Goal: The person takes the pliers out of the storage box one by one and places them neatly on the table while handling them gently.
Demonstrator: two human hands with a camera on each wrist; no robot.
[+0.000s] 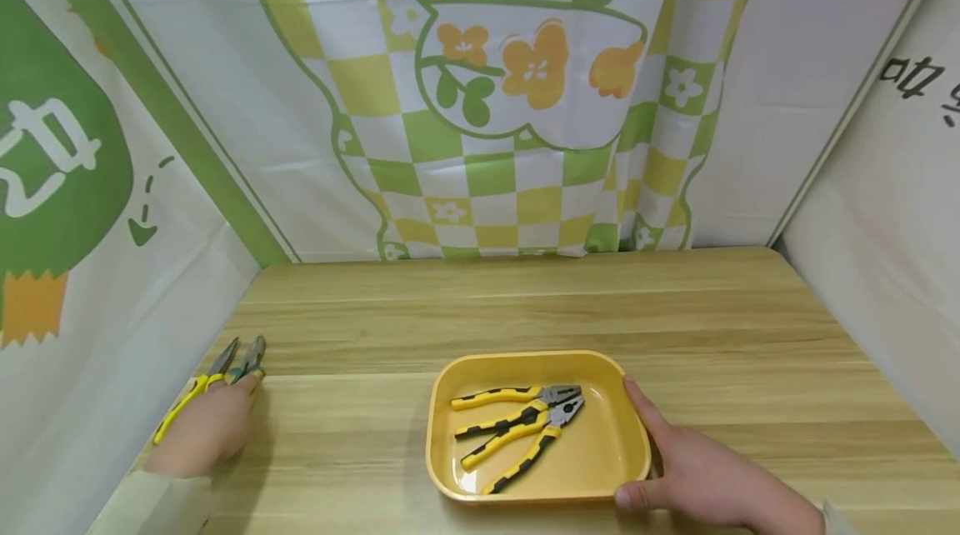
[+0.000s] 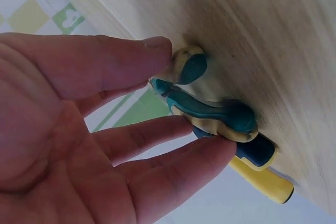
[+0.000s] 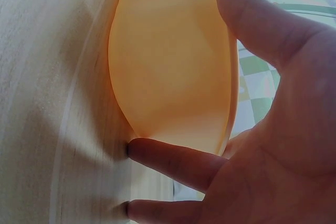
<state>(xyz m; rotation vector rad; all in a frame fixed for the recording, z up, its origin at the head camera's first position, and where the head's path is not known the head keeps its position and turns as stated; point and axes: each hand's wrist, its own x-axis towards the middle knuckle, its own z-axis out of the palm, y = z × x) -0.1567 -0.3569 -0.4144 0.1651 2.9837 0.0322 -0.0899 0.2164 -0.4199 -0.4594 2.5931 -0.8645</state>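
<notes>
At the left table edge my left hand [image 1: 210, 427] is over a pair of pliers with green-and-tan handles [image 2: 215, 109]. Its thumb and fingers pinch the handles from both sides; the hand is blurred in the head view. Beside these lie long-nose pliers [image 1: 197, 393] with yellow handles, partly under the hand. My right hand [image 1: 708, 468] holds the right end of a yellow plastic box [image 1: 637, 435], thumb at the front corner and fingers along the side wall. Inside the box, two pairs of combination pliers [image 1: 517, 435] with yellow-and-black handles lie side by side.
The wooden table [image 1: 352, 318] runs back to a curtain [image 1: 487, 210] with green and yellow checks. White printed cloth walls [image 1: 232, 285] stand along both sides, the left one close to the left hand.
</notes>
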